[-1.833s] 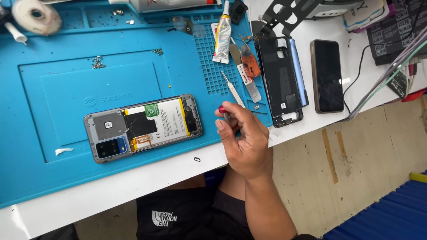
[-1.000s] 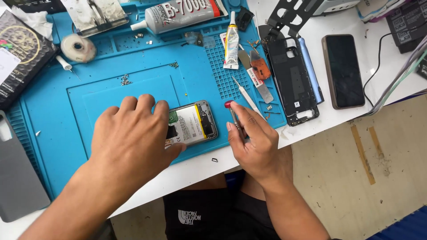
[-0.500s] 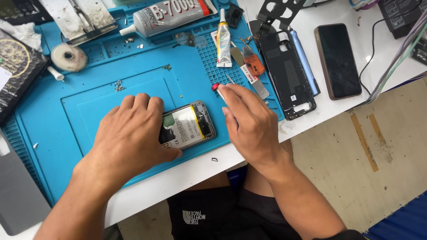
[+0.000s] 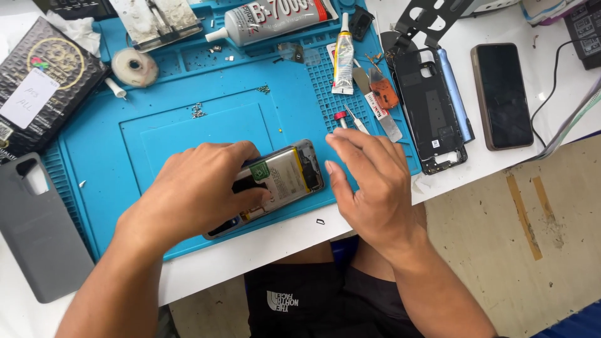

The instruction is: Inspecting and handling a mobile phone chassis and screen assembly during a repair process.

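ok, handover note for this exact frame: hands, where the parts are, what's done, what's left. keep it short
Left hand: pressed flat on the opened phone, covering its camera end.
Right hand: open beside the phone's other end, holds nothing I can see; red-capped tool and tweezers lie just beyond its fingers.
Parts: phone lies on the blue repair mat, back off, battery exposed. Black back cover lies at the mat's right edge, second dark phone beyond it. Loose screws on the mat, large glue tube at the top.
Done: back cover removed.
Left: phone remains open, cover not refitted.
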